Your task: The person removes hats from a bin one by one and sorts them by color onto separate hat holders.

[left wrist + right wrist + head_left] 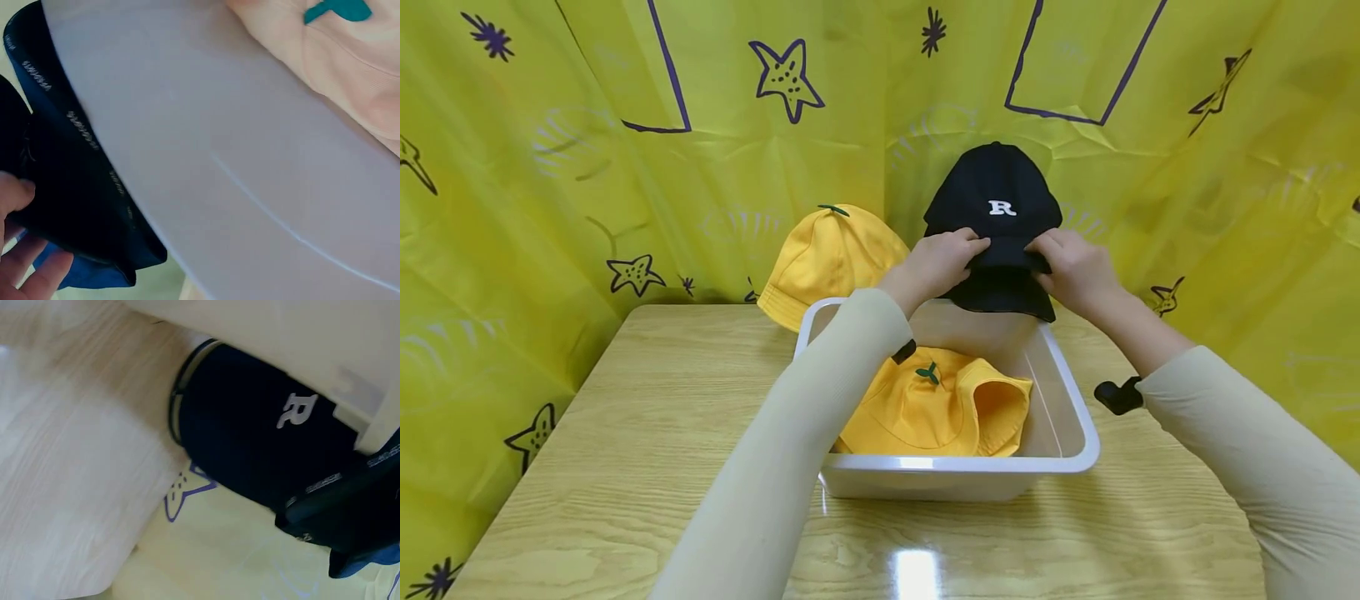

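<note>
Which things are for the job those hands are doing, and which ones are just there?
For the job:
left hand and right hand, both gripping
black cap with the R
tub, probably
yellow hat inside it, probably
yellow hat behind it, probably

Just there:
star-patterned cloth
wooden table

Left hand (938, 260), right hand (1073, 265) grip black cap (992, 185); yellow hat (936, 410) inside white bin (1000, 464).

Black cap (996, 179), rounded crown uppermost, white letter R on front facing viewer. Hands (938, 260) grip its lower front, one at each side. Cap at far rim of pale plastic container (955, 464); contact unclear. Dark inner edge carries small pale lettering.
</note>
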Motion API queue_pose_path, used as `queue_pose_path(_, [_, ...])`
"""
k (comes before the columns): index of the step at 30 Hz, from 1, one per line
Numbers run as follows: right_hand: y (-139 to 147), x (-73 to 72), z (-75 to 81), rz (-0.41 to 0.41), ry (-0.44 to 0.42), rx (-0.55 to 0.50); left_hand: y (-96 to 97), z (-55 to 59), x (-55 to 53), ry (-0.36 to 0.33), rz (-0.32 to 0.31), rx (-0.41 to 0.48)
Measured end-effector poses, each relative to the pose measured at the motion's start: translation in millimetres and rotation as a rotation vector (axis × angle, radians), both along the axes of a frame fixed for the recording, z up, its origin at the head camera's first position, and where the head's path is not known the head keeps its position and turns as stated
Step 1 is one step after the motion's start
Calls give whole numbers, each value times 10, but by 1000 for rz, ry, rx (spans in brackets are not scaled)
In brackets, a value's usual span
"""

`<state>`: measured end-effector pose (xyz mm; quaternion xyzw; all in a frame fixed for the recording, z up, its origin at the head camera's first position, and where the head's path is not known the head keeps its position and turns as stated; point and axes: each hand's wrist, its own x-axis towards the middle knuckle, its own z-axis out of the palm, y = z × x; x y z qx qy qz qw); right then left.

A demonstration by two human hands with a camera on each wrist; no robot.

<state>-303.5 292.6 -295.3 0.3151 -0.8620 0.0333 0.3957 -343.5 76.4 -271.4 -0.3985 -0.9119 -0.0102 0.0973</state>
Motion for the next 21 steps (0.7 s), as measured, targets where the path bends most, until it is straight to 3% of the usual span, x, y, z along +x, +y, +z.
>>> queue_pose_path(5, [74, 63, -31, 14, -148, 41, -6, -62, -10, -6, -48, -54])
queue_pose_path(12, [97, 133, -34, 74, -233, 57, 20, -90, 38, 0, -117, -116])
queue_pose_path(21, [67, 211, -54, 73, -411, 36, 0, -107, 107, -31, -150, -171])
